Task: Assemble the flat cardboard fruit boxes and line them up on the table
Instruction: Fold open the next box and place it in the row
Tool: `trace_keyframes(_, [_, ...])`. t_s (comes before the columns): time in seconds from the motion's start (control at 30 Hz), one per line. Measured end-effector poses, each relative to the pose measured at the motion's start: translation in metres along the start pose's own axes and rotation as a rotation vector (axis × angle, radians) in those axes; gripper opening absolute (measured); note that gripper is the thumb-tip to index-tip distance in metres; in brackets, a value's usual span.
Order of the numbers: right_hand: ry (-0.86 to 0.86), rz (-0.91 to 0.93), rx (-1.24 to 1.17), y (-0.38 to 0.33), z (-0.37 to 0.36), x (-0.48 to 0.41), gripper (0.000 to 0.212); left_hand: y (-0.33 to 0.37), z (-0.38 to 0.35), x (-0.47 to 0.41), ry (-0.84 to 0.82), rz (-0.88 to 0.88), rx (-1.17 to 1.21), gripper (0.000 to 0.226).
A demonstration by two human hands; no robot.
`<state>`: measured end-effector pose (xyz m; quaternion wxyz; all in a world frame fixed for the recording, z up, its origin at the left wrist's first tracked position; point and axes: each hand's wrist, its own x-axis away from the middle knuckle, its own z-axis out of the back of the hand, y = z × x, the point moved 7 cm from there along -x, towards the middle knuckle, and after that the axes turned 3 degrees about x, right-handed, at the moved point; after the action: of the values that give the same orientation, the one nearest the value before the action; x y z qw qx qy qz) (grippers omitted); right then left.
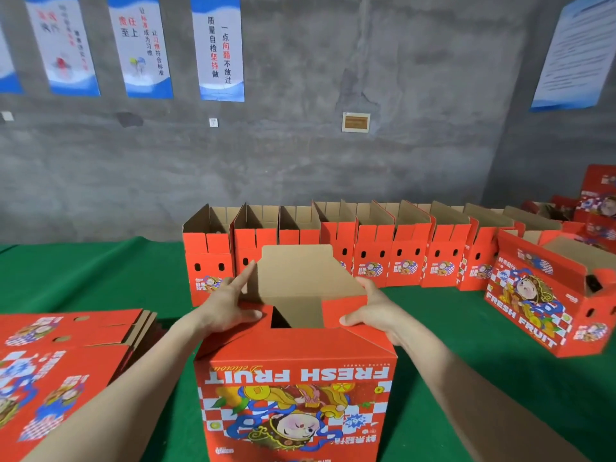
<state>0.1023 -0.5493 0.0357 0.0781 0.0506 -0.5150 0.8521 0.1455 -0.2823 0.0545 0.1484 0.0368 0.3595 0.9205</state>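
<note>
Head-worn wide-angle view, looking forward and down. Box [296, 378] close at 6 o'clock; wall [300, 161] farther at 12 o'clock.

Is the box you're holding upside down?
Yes, upside down: the box shows its FRESH FRUIT words and cartoon face inverted.

Two hands are busy here, the left hand [230, 305] and the right hand [370, 311], both on one upright box [296, 395]. Along the back of the green surface [100, 278] stands one row of open boxes [405, 261]. I count eight fronts before the far end runs together. One more box [533, 295] stands apart at the right, turned at an angle. One stack of flat boxes [66, 328] lies at the left, its number unclear. Four banners [220, 48] hang on the back wall, one sheet [573, 51] on the side wall, and one small plaque [356, 121].
</note>
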Motion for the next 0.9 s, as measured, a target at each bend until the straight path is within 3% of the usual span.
trace_keyframes(0.1, [0.0, 0.046, -0.031, -0.005, 0.006, 0.001, 0.079, 0.004, 0.002, -0.003, 0.071, -0.065, 0.035, 0.099])
trace_keyframes(0.3, [0.161, 0.354, -0.05, -0.03, 0.01, 0.01, 0.01, 0.007, 0.009, 0.003, 0.243, -0.126, 0.097, 0.039])
trace_keyframes(0.43, [0.106, 0.313, -0.011, -0.022, 0.006, 0.009, 0.039, 0.011, 0.008, 0.006, 0.224, -0.127, 0.027, 0.027])
trace_keyframes(0.5, [0.079, 0.331, 0.116, -0.02, 0.002, 0.009, 0.028, 0.01, 0.009, 0.008, 0.197, -0.068, 0.099, 0.035])
trace_keyframes(0.57, [0.046, 0.335, 0.269, -0.02, -0.001, 0.007, 0.002, 0.007, 0.008, 0.01, 0.158, 0.01, 0.283, 0.035])
trace_keyframes(0.63, [-0.029, 0.329, 0.327, -0.023, -0.005, 0.008, 0.02, 0.009, 0.0, 0.012, 0.045, 0.013, 0.285, 0.012])
trace_keyframes(0.7, [-0.119, 0.283, 0.331, -0.025, -0.006, 0.01, 0.038, 0.008, -0.012, 0.01, -0.105, 0.017, 0.047, 0.046])
trace_keyframes(0.77, [-0.168, 0.241, 0.403, -0.023, -0.006, 0.01, 0.056, 0.008, -0.015, 0.009, -0.105, 0.036, -0.107, 0.078])
trace_keyframes(0.9, [-0.114, 0.227, 0.619, -0.024, -0.009, 0.006, 0.072, 0.01, -0.015, 0.002, -0.06, 0.059, -0.244, 0.095])
